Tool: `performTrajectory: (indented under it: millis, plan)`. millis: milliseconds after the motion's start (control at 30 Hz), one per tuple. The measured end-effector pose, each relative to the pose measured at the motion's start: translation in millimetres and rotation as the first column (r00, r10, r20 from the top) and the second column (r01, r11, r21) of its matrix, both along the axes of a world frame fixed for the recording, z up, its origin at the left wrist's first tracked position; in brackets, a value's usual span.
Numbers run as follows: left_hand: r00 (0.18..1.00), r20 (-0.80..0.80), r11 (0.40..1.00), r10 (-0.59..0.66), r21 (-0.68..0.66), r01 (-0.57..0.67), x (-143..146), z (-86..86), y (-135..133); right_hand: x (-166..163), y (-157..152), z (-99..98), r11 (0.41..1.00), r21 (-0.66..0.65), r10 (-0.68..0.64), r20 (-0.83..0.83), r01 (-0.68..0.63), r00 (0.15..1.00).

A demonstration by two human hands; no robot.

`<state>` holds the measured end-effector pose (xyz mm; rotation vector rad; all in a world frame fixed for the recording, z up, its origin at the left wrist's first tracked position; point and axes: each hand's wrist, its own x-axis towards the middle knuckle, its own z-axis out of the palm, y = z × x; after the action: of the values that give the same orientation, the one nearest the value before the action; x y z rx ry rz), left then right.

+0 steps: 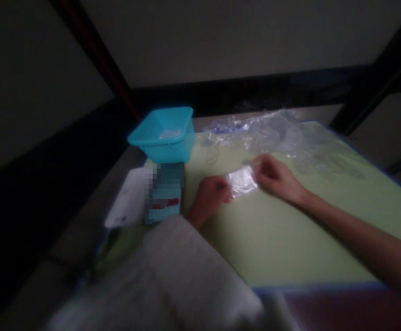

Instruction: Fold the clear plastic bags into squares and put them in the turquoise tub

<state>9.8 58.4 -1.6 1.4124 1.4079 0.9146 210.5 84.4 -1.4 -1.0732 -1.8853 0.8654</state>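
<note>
A small clear plastic bag (242, 180) lies between my two hands on the pale green table top (290, 239). My left hand (213, 193) is closed and pinches the bag's left edge. My right hand (276, 177) has its fingers curled on the bag's right edge. The picture is dim and blurred, so what is inside the bag does not show.
A turquoise plastic tub (164, 133) sits on top of a scale (164, 197) at the left. A white sheet (127, 200) lies beside it. A heap of clear plastic bags (272, 131) covers the far side. A white sleeve (172, 280) fills the near left.
</note>
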Motion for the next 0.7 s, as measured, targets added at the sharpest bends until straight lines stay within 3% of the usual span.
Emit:
performTrajectory:
  millis: [133,267,433,567,700]
  plan:
    - [0.997,0.049,0.998,0.062,-0.018,-0.061,0.8,-4.5,3.0,-1.4,-7.9,1.2,0.962,0.272,-0.061,0.199,0.004,0.978]
    - [0.992,0.082,0.994,0.101,-0.041,-0.098,1.2,-7.5,6.1,-4.7,-12.5,-1.4,0.887,0.415,0.015,0.416,-0.204,0.909]
    - [0.988,0.100,0.990,0.118,-0.084,-0.109,2.6,-1.4,4.1,-10.1,-16.3,-6.9,0.836,0.362,0.101,0.636,-0.412,0.765]
    - [0.987,0.105,0.988,0.121,-0.109,-0.109,4.1,1.9,2.2,-10.8,-18.3,-12.5,0.849,0.290,0.100,0.732,-0.441,0.674]
    - [0.987,0.092,0.986,0.130,-0.116,-0.119,2.9,2.5,2.8,-9.6,-17.7,-16.3,0.854,0.277,0.096,0.747,-0.440,0.658]
